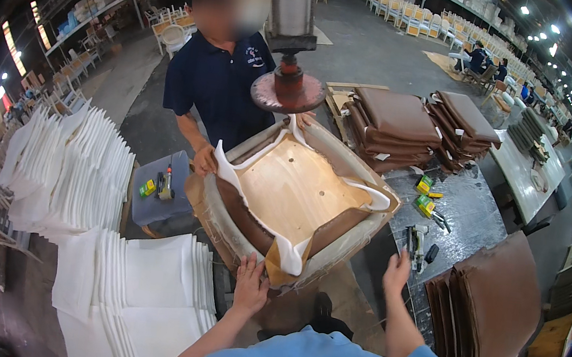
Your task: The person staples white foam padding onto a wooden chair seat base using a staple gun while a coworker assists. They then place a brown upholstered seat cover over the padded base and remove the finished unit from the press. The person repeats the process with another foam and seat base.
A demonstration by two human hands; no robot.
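Note:
In front of me is a square press form with a padded grey rim [221,224], holding a wooden seat panel [288,186]. Brown upholstery cover [340,232] and white foam [286,255] stand up around the panel, the foam showing at the corners. My left hand [250,286] lies with outstretched fingers against the rim's near edge. Off to the right, my right hand [396,274] is in the air with its fingers extended, holding nothing. It is closest to a staple gun [418,246] on the table. Across from me, a co-worker's hand [205,160] touches the form's far left corner.
Above the form hangs a press ram with a round red plate [289,93]. White foam sheets [148,275] are piled at left, beside a grey bin [155,209] with tools on its lid. Brown covers [498,301] are stacked around the metal-topped table [467,199] at right.

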